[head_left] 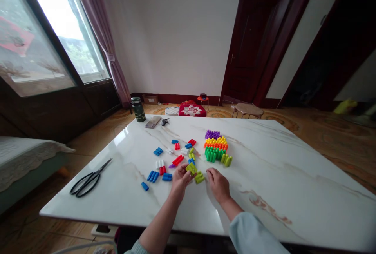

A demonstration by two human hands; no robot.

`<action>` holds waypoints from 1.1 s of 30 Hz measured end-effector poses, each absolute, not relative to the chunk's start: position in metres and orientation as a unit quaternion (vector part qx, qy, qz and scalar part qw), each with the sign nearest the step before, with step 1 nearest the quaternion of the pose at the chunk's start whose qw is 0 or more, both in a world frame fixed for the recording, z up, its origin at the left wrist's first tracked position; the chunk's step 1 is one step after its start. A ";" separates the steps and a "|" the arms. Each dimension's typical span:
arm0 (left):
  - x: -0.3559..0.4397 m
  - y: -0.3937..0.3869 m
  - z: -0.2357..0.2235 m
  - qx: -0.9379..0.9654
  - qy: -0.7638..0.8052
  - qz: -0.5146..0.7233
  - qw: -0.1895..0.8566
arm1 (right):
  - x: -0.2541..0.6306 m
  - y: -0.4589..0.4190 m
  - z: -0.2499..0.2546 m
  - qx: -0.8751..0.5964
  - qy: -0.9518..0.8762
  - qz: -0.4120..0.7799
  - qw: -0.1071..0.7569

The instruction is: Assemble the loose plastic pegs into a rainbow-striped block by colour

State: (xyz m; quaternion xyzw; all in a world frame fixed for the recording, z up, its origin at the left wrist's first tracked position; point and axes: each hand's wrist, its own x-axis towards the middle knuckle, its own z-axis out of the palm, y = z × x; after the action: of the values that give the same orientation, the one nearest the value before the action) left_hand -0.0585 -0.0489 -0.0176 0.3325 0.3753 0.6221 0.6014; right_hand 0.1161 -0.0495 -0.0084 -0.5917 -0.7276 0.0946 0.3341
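My left hand pinches a lime-green block of joined plastic pegs between thumb and fingers. Just right of it, a second lime-green block lies on the marble-look table. Across a small gap is my right hand, its fingers curled and the thumb pressed to them; whatever it may hold is hidden. Beyond that hand stand grouped rows of pegs: lime-green, green, orange and yellow, and purple. Blue pieces, red pieces and white pieces lie scattered around my left hand.
Black-handled scissors lie at the table's left side. Near the far left corner are a camouflage-patterned bottle, a phone and keys. A stool and a red cushioned seat stand past the far edge.
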 end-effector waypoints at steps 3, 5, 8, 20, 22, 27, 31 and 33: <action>-0.060 -0.050 -0.021 0.349 0.373 0.632 0.583 | 0.102 -0.054 -0.007 -0.569 -0.672 0.160 0.447; -0.059 -0.049 -0.023 0.380 0.354 0.640 0.567 | 0.088 -0.059 -0.006 -0.554 -0.650 0.196 0.481; -0.057 -0.048 -0.025 0.419 0.347 0.636 0.547 | 0.072 -0.065 -0.007 -0.533 -0.646 0.227 0.497; -0.055 -0.057 -0.017 0.526 0.476 0.614 0.345 | 0.084 -0.067 -0.017 -0.542 -0.384 0.304 0.683; -0.055 -0.059 -0.016 0.572 0.507 0.585 0.270 | 0.088 -0.067 -0.017 -0.557 -0.342 0.301 0.694; -0.050 -0.065 -0.006 0.721 0.501 0.449 0.169 | 0.090 -0.068 -0.018 -0.558 -0.357 0.301 0.686; -0.046 -0.067 -0.001 0.771 0.497 0.365 0.160 | 0.089 -0.069 -0.017 -0.564 -0.392 0.312 0.657; -0.047 -0.065 -0.003 0.751 0.495 0.401 0.173 | 0.089 -0.069 -0.016 -0.564 -0.400 0.322 0.647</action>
State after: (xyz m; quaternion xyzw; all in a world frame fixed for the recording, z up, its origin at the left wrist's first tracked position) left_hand -0.0470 -0.0654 -0.0031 0.7508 0.4952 0.4012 0.1734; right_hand 0.0888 -0.0689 -0.0162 -0.5639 -0.4000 0.3220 0.6468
